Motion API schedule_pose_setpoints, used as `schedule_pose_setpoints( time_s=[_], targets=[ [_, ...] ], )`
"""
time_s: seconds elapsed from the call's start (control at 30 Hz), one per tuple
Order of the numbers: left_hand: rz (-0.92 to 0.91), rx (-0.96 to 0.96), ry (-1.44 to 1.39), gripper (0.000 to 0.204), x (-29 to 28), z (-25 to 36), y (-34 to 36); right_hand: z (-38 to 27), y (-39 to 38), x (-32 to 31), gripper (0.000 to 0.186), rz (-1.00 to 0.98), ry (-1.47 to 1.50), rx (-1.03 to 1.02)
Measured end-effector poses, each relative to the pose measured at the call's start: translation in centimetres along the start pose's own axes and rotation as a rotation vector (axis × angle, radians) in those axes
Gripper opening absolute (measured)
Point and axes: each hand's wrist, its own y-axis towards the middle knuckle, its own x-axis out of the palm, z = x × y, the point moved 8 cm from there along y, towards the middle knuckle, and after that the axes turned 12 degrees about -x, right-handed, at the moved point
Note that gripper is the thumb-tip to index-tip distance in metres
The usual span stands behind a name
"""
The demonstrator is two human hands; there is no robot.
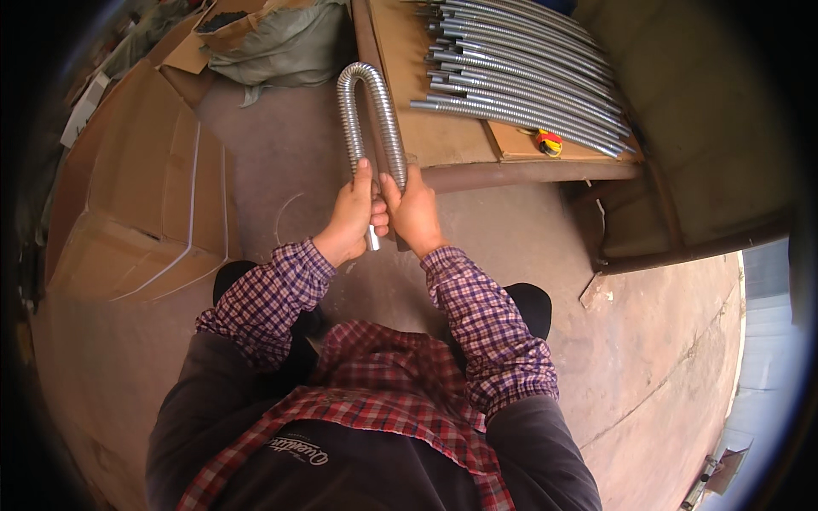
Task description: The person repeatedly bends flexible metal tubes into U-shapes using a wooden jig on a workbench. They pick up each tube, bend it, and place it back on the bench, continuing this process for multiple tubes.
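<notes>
A shiny flexible metal hose [385, 111] is bent into a narrow upside-down U in front of me, beside the table's left edge. My left hand [351, 213] is closed round one leg of it, thumb pointing up along the ribs; a smooth metal end pokes out below the fingers. Around the other leg my right hand [414, 211] is closed, its knuckles close to the left hand's fingers. Most of that second end is hidden by the right hand.
Many similar straight metal hoses [520, 72] lie in a row on the brown cardboard-topped table [452, 140]. A yellow and red tape measure [549, 142] rests near its front edge. Left stands a large strapped cardboard box [141, 187], with a grey-green sack [277, 51] behind it.
</notes>
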Motion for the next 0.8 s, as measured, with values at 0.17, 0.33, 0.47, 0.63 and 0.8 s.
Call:
schedule_pose_setpoints(
  time_s=[0.17,0.33,0.47,0.63,0.8],
  targets=[
    [0.098,0.055,0.078,0.046,-2.5,1.1,0.9,0.3,0.0,1.1,0.034,-0.093,0.417,0.264],
    [-0.044,0.183,0.225,0.027,-3.1,2.0,1.3,1.2,0.6,0.0,0.033,-0.159,0.736,0.485],
    [-0.073,0.068,0.259,0.024,-4.2,1.6,1.3,2.4,0.2,-0.5,0.057,-0.157,0.817,0.545],
    [0.02,0.8,-0.114,0.034,-10.3,16.9,-5.6,2.2,1.2,-1.1,0.078,-0.109,0.694,0.437],
    [0.139,0.996,-0.355,0.094,-16.8,21.4,-9.3,2.3,0.9,0.2,0.064,-0.182,0.682,0.436]
  ],
)
